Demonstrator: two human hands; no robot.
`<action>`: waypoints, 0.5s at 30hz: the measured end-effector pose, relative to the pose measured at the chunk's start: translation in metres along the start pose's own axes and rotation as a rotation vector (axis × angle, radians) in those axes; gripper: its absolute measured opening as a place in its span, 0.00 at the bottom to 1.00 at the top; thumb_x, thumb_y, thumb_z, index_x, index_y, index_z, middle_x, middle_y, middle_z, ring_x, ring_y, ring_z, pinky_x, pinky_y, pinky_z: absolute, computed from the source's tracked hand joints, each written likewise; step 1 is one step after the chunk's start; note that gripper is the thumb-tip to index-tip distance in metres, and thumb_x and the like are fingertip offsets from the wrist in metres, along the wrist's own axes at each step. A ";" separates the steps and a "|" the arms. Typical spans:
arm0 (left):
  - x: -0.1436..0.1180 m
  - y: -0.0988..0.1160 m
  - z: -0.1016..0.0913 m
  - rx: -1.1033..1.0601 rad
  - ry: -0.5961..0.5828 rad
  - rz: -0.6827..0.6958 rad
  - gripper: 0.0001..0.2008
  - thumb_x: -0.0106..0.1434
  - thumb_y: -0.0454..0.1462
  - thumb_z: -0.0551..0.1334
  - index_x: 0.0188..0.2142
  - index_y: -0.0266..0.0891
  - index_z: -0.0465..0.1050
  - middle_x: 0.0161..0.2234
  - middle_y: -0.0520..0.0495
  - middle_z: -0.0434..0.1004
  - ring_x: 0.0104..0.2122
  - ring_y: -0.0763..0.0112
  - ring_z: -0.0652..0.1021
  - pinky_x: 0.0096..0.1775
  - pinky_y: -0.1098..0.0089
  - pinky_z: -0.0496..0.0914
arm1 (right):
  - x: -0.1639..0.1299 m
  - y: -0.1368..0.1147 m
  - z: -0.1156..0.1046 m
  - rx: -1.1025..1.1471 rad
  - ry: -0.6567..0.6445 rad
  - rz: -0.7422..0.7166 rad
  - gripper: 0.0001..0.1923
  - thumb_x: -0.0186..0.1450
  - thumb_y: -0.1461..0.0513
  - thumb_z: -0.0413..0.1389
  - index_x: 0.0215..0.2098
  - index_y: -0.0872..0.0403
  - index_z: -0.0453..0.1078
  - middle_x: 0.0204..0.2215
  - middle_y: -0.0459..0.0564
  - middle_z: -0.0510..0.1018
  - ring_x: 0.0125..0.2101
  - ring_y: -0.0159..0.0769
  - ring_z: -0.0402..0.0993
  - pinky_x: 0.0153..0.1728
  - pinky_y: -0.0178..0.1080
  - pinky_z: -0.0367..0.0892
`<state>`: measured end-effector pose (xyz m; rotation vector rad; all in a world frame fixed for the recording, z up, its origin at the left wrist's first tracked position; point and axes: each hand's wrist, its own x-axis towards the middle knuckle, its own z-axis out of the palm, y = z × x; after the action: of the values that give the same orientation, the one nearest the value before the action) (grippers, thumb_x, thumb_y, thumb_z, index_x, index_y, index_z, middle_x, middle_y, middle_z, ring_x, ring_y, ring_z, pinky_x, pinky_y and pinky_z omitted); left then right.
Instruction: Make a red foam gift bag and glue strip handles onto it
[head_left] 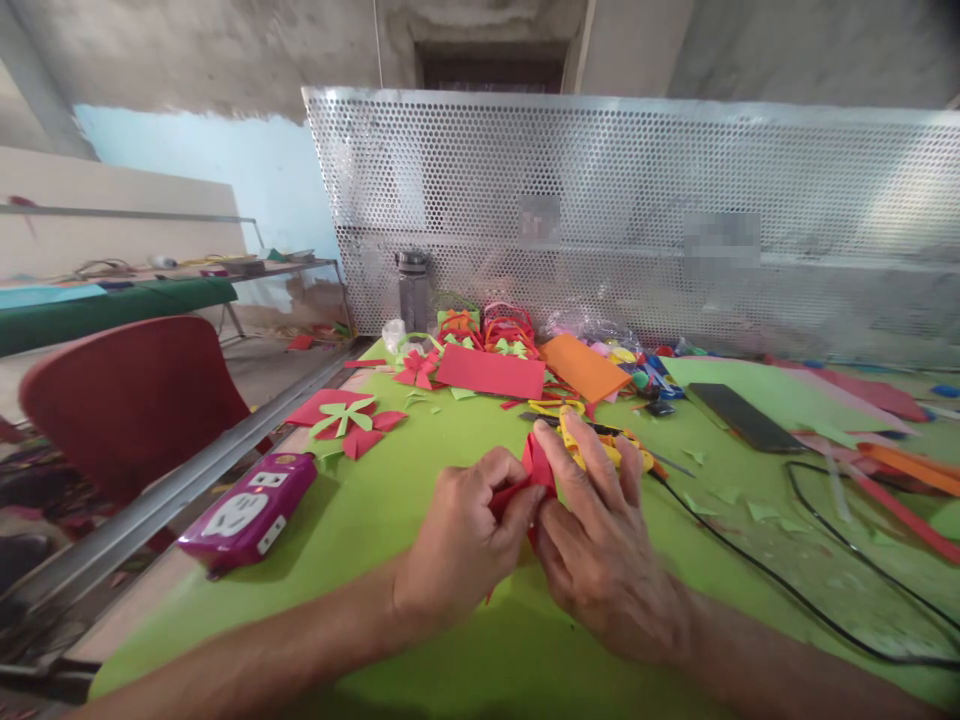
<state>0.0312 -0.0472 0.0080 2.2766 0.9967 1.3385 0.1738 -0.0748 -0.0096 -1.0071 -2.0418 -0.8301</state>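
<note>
Both forearms reach in from the bottom edge and meet over the middle of the green worktop [390, 520]. The left hand [457, 540] is curled, its thumb and fingertips pinched on a small folded piece of red paper [534, 472]. The right hand [600, 545] lies palm down just beside it, fingers stretched forward and slightly spread, with the thumb pressed against the same red paper, so the piece is gripped between the two hands just above the worktop. Much of the paper is hidden behind the fingers. Just beyond the right hand's fingertips lie yellow-handled scissors [592, 440]. Further back sit a flat red sheet [491, 372] and an orange sheet [583, 368]. To the left lie red and green paper flowers [346, 417], and a purple power strip [247, 510] rests at the worktop's left edge. A dark phone [742, 415] lies to the right, with a black cable [750, 565] curving past it.
</note>
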 end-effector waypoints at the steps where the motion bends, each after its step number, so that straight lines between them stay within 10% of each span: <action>1: 0.000 0.000 0.000 0.005 0.002 0.008 0.10 0.58 0.31 0.58 0.22 0.37 0.60 0.16 0.60 0.56 0.16 0.84 0.58 0.21 0.82 0.55 | 0.000 0.000 0.001 -0.004 -0.001 -0.004 0.10 0.61 0.69 0.47 0.30 0.58 0.70 0.52 0.64 0.69 0.57 0.61 0.54 0.53 0.68 0.45; 15: 0.000 -0.010 -0.009 0.266 -0.009 0.349 0.09 0.59 0.28 0.54 0.24 0.37 0.61 0.17 0.58 0.58 0.16 0.80 0.58 0.21 0.74 0.53 | -0.002 -0.002 -0.006 0.071 -0.001 -0.035 0.09 0.61 0.69 0.49 0.32 0.58 0.70 0.52 0.63 0.69 0.59 0.58 0.50 0.54 0.64 0.42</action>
<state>0.0190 -0.0407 0.0065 2.7553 0.8439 1.3924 0.1750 -0.0814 -0.0081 -0.9354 -2.0800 -0.7695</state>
